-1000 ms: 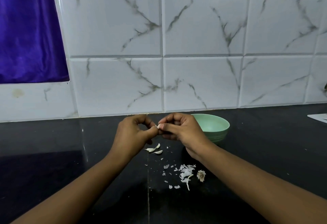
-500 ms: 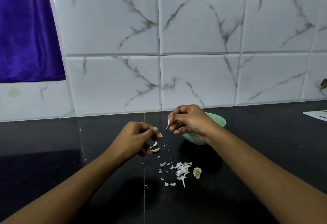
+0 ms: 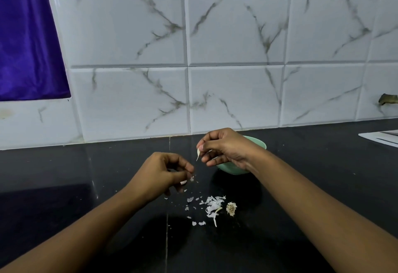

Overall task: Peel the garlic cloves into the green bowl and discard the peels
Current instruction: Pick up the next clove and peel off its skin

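Note:
My right hand (image 3: 224, 147) pinches a pale garlic clove (image 3: 198, 154) between thumb and fingertips, held just left of the green bowl (image 3: 257, 143). That hand hides most of the bowl, and its inside cannot be seen. My left hand (image 3: 161, 171) is lower and to the left, with curled fingers down on the black counter over a loose clove (image 3: 183, 182). Only a sliver of this clove shows between thumb and fingers, so a grip on it is unclear. White garlic peels (image 3: 212, 206) lie scattered in front of both hands.
A dried garlic root stub (image 3: 231, 208) lies right of the peels. The black counter (image 3: 312, 175) runs back to a white marble-tiled wall (image 3: 237, 89). A white flat object (image 3: 381, 138) sits at the far right, and a purple cloth (image 3: 28, 46) hangs at the upper left.
My hands were together at the clove, then came apart. The right hand lifted the clove toward the bowl; the left hand dropped to the counter over the loose cloves.

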Demonstrator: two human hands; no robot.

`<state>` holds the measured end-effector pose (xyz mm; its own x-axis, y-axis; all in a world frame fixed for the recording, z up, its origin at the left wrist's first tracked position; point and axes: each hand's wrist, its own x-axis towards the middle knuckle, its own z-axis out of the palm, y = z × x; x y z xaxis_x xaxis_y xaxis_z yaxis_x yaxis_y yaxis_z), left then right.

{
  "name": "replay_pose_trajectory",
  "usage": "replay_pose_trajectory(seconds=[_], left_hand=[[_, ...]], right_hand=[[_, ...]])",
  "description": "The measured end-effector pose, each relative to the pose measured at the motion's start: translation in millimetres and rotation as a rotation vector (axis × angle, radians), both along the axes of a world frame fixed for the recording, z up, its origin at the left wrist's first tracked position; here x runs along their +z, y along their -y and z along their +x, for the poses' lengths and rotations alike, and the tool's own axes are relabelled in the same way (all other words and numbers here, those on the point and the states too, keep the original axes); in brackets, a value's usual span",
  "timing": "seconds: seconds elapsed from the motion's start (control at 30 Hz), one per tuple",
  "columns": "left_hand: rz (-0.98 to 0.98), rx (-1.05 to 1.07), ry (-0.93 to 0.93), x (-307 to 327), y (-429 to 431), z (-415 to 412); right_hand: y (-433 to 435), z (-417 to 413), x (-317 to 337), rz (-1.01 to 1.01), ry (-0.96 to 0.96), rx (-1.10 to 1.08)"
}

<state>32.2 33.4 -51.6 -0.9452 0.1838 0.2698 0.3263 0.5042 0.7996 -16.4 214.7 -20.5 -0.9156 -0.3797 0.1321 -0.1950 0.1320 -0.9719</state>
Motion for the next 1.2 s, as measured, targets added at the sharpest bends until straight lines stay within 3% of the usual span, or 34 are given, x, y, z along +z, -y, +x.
replay_pose_trajectory(seconds=[0.13,0.33,0.57,0.77,1.2], left_hand=[[0.104,-0.025,0.066,3.1,1.5,0.2],[0.093,-0.07,0.086,2.4,1.7,0.6],[-0.116,0.028,-0.207,-0.2,2.1,0.8],[0.164,0.134,-0.167,0.8,1.1,-1.6],[0.353,0.102,-0.074,1.3,2.2,-6.1]], right_hand=[[-0.1,0.2,0.0,0.005,-0.002,0.003],[-0.7,0.1,0.0,0.014,-0.007,0.004],[-0.8,-0.5,0.3,0.026,-0.015,-0.005],[1.4,2.9,0.1,-0.024,0.01,0.034],[18.3,9.0,-8.1,-0.188,0.041,0.074]])
